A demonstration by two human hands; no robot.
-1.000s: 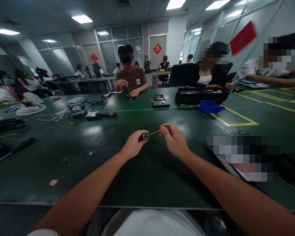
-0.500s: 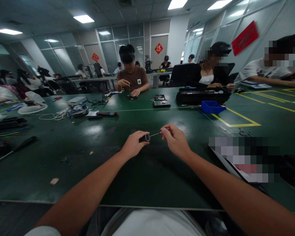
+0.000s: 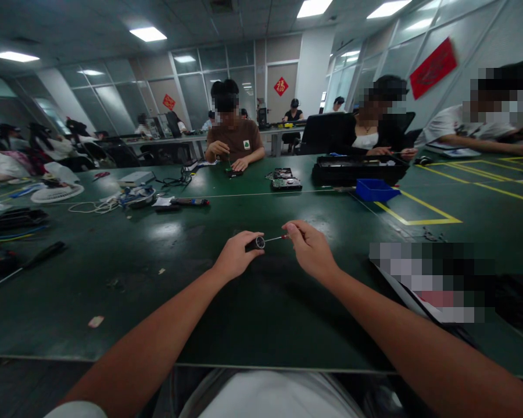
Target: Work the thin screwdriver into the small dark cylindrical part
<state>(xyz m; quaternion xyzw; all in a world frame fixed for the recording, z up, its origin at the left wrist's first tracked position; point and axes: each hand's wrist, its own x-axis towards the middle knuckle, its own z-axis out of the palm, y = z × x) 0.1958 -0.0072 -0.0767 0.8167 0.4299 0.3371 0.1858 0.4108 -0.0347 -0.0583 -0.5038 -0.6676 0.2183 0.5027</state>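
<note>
My left hand (image 3: 237, 255) is closed around a small black cylindrical part (image 3: 260, 243), whose round end with a pale rim faces right. Fingers cover most of its body, so its exact kind does not show. In my right hand (image 3: 307, 247) is a thin screwdriver (image 3: 275, 238) with a red end near the fingers. Its shaft points left and its tip reaches the round end of the black part; whether it sits in a screw is too small to tell. Both hands are above the green tabletop (image 3: 253, 313).
To my right lies a blurred-out flat object (image 3: 431, 284). A long screwdriver (image 3: 43, 255) rests at left. Farther off are a blue bin (image 3: 376, 190), a black casing (image 3: 359, 168), hard drives (image 3: 286, 180) and a coiled cable (image 3: 98, 205). Co-workers sit across the table.
The fingers of my right hand have shifted slightly on the screwdriver, the index finger now more curled up at the handle. My left hand and the black part stay nearly in place.
</note>
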